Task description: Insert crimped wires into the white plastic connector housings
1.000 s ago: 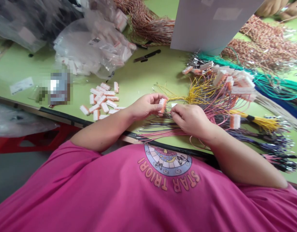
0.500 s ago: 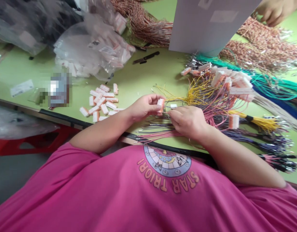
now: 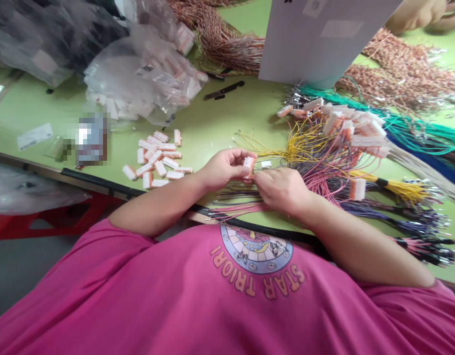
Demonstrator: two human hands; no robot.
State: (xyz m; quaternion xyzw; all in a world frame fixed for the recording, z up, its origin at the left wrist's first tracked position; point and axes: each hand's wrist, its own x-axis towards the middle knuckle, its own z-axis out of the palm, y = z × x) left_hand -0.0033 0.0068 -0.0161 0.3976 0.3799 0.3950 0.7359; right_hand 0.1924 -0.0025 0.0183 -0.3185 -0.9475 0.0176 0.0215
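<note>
My left hand (image 3: 223, 168) pinches a small white and orange connector (image 3: 248, 166) above the green table (image 3: 220, 118). My right hand (image 3: 281, 187) is right beside it, fingertips at the connector's lower edge, holding a thin wire whose colour I cannot make out. Under both hands lie pink wires (image 3: 238, 208) and dark wires. Yellow wires (image 3: 286, 145) run from the connector area towards a pile of finished connectors (image 3: 349, 125) on the right.
Several loose connectors (image 3: 157, 158) lie left of my hands. Clear plastic bags (image 3: 146, 84) of parts sit at the back left, a white board (image 3: 319, 39) stands behind. Teal wires (image 3: 415, 130) and orange-brown wire bundles (image 3: 408, 74) fill the right. Another person's hand (image 3: 415, 15) shows top right.
My right hand has moved left and closer, closing up under the connector. The other person's hand at top right has shifted. The view has drifted slightly.
</note>
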